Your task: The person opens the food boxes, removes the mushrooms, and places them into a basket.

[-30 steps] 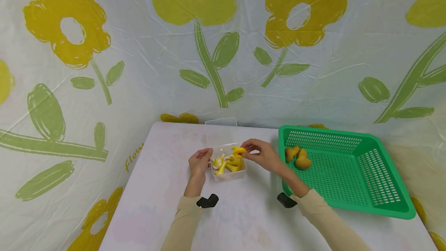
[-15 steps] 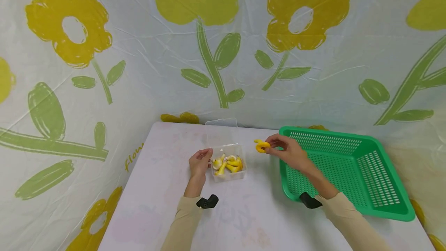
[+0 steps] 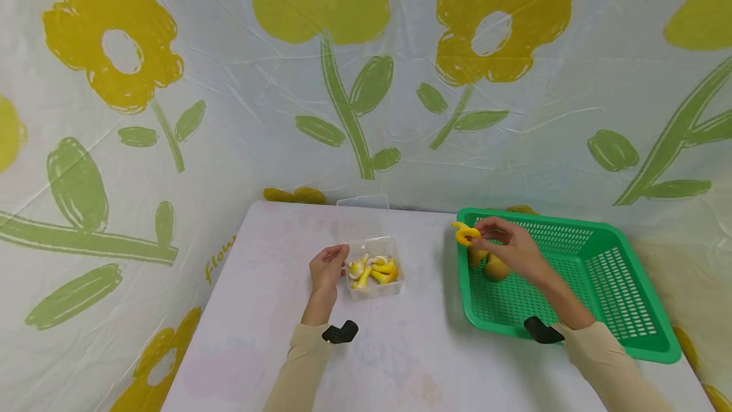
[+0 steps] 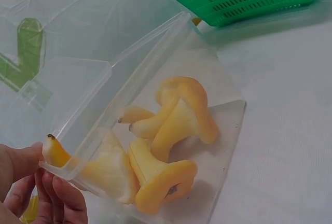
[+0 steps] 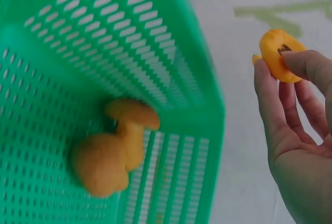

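Between thumb and fingers, my right hand point(image 3: 510, 248) pinches a yellow trumpet-shaped mushroom point(image 3: 467, 236) over the left rim of the green basket point(image 3: 600, 301). In the right wrist view the cap of this mushroom point(image 5: 275, 53) has a dark centre. Two brown mushrooms point(image 5: 101, 164) lie in one corner of the basket. My left hand point(image 3: 327, 266) grips the left side of a clear plastic box point(image 3: 374, 291), thumb above and fingers below in the left wrist view. Several yellow-and-white mushrooms point(image 4: 184, 112) lie inside the box, one with its tip right by my left thumb.
The box's clear lid point(image 3: 363, 215) is raised at its back. A white cloth covers the table point(image 3: 257, 336), and a flower-printed sheet point(image 3: 229, 49) hangs behind it. The basket stands at the table's right side, apart from the box.
My right hand has carried the yellow mushroom from the box rightward to the basket's left rim. My left hand and the box have stayed in place.
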Action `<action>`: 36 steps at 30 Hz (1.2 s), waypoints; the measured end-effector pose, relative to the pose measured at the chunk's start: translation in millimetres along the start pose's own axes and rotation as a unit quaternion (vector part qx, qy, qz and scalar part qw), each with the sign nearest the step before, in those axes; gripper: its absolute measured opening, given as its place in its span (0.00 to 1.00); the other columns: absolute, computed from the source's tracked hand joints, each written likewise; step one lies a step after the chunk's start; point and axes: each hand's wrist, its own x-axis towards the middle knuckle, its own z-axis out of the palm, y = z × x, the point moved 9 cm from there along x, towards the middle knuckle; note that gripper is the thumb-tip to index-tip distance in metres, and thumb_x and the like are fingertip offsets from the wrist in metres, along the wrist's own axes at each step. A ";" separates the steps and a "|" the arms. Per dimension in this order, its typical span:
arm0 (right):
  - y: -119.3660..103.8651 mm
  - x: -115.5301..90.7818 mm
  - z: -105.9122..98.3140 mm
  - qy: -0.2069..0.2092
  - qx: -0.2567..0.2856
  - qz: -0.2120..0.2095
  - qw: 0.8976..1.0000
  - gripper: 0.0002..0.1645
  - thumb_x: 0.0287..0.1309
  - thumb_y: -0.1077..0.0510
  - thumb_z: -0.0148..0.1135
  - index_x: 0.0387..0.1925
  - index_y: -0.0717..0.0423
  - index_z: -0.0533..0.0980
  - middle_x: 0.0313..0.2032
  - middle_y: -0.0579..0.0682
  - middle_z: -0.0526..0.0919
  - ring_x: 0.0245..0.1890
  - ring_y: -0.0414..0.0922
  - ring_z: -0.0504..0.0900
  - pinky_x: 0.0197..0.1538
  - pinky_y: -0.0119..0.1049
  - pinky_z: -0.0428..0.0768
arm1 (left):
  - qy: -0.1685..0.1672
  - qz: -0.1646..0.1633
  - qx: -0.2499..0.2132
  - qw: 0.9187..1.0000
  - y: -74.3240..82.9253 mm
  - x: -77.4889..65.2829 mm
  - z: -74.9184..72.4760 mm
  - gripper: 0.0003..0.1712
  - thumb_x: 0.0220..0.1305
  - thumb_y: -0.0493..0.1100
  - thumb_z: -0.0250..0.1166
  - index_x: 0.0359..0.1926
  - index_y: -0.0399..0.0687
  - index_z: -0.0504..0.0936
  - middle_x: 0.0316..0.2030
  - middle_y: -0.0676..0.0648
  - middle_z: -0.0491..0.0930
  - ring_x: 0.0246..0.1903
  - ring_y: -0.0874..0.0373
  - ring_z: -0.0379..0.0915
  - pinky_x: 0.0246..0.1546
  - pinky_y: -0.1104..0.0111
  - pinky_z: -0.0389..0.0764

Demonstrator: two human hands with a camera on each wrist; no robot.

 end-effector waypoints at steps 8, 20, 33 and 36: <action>19.7 -11.2 -28.4 0.016 -0.028 0.019 0.999 0.17 0.67 0.62 0.67 0.52 0.68 0.77 0.48 0.60 0.81 0.43 0.35 0.82 0.42 0.26 0.81 | -0.001 0.007 -0.005 1.000 1.3 -1.7 0.8 0.14 0.66 0.44 0.73 0.45 0.38 0.86 0.36 0.46 0.84 0.31 0.57 0.71 0.30 0.68 0.79; 54.4 -27.1 -58.7 0.000 -0.088 0.079 0.993 0.19 0.67 0.61 0.68 0.53 0.70 0.76 0.48 0.65 0.80 0.41 0.30 0.81 0.42 0.29 0.84 | 0.001 0.002 0.002 1.000 -0.5 -0.5 -0.1 0.14 0.66 0.45 0.73 0.46 0.40 0.86 0.37 0.45 0.83 0.32 0.56 0.72 0.30 0.69 0.79; 82.5 -35.0 -75.1 -0.057 -0.179 0.107 0.976 0.14 0.64 0.63 0.69 0.46 0.70 0.78 0.41 0.59 0.82 0.41 0.45 0.81 0.37 0.33 0.81 | -0.004 -0.004 -0.003 1.000 -2.4 0.7 0.1 0.14 0.66 0.45 0.73 0.46 0.41 0.86 0.38 0.46 0.84 0.32 0.56 0.72 0.27 0.73 0.77; 89.0 -34.9 -75.2 -0.072 -0.191 0.121 0.971 0.13 0.62 0.63 0.70 0.43 0.68 0.78 0.40 0.58 0.82 0.41 0.50 0.81 0.36 0.35 0.80 | -0.004 -0.001 -0.006 1.000 -3.1 1.6 -0.1 0.14 0.66 0.45 0.73 0.46 0.41 0.86 0.38 0.46 0.84 0.32 0.56 0.72 0.27 0.73 0.77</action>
